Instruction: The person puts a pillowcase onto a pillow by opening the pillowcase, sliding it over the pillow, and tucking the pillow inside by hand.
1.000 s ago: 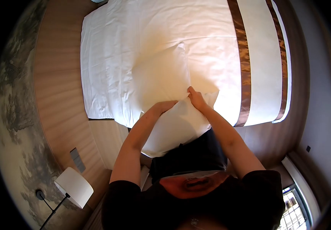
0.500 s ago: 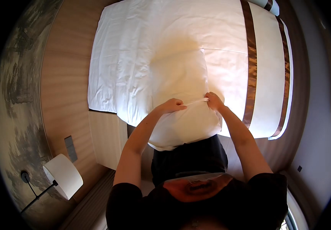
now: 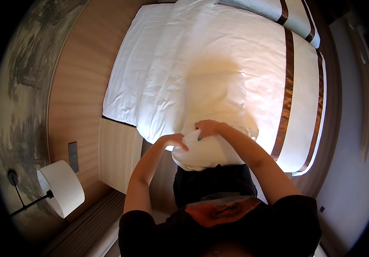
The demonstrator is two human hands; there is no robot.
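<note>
White pillow (image 3: 210,156), plump near end, sits at the near edge of the bed, up against the person's black trousers (image 3: 214,184). More white bulk stretches beyond it on the bed, with a corner at its far right; can't tell if that's the same pillow or another one under it.

Right hand (image 3: 208,127) lies over the top of the pillow: thumb, teal nail showing, pinches a raised fold of white fabric against the curled fingers. Left hand (image 3: 177,140) is at the pillow's left edge, one digit pointing down over the cloth, the rest out of sight; contact looks likely, firm grip or not can't be told. Both hands close together, not touching.

Handling, as a judgement: soft fill and loose cloth slip apart easily, so pinch fabric only, not stuffing. Spreading the hands wider along the edge would keep the tension even; the lap can serve as a backstop. Rushing likely leaves corners bunched.

Outward: white duvet (image 3: 150,77) under and around, lightly creased; brown satin stripe (image 3: 288,98) toward the foot. Second bed (image 3: 257,7) past the far side. Left: pale wood bedside cabinet (image 3: 118,154), wood headboard panel (image 3: 79,85), wall lamp (image 3: 64,188) with white drum shade.
</note>
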